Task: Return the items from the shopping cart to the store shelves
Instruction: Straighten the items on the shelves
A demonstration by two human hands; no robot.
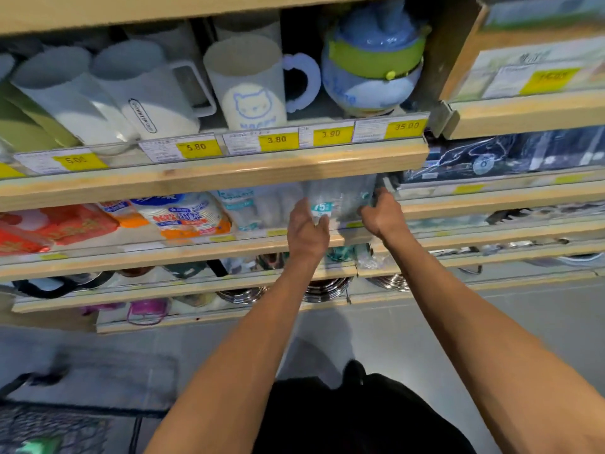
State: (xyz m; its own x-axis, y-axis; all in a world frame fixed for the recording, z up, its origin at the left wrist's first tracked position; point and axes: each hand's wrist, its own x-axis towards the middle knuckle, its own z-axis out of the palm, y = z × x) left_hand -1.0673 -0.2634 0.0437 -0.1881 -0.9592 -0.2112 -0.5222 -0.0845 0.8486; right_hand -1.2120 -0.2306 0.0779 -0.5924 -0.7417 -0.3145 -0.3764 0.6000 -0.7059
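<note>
Two hands clamp crinkly clear plastic pack (340,201): left hand (307,229), right hand (381,213); wooden shelf (209,247) beneath.

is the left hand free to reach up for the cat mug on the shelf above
Probably not right away. The left hand is holding the clear pack of cups together with the right hand. The cat mug itself stands unblocked at the shelf front.

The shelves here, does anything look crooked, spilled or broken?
Nothing stands out. Both hands, left hand and right hand, hold a clear cup pack at the shelf.
</note>
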